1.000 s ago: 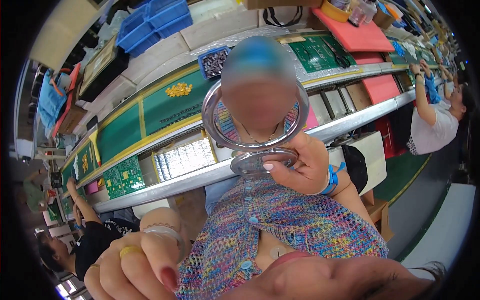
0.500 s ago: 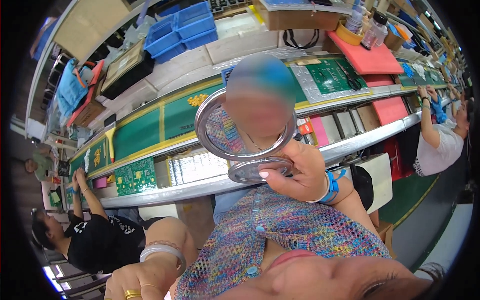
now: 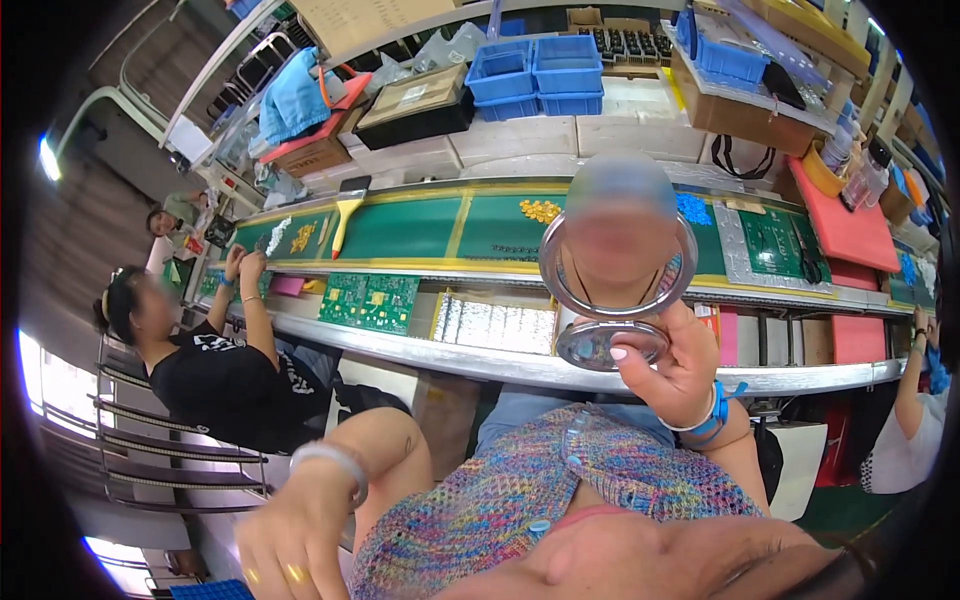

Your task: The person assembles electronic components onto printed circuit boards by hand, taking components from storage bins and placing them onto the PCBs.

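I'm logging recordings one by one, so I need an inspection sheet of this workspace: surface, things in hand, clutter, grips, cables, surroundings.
Surface: long green worktop, yellow-edged.
Things in hand: round mirror, hinged open, held above the near side.
Clutter: brush, yellow pieces and blue pieces on the worktop; scissors farther right.
Left grip: low, near the picture's lower edge; cannot tell whether it holds anything.
Right grip: closed on the mirror.
Cables: none clearly seen; the black loop at the back could be a strap.
Surroundings: blue bins behind; co-worker in black at left, co-worker in white at the right edge.
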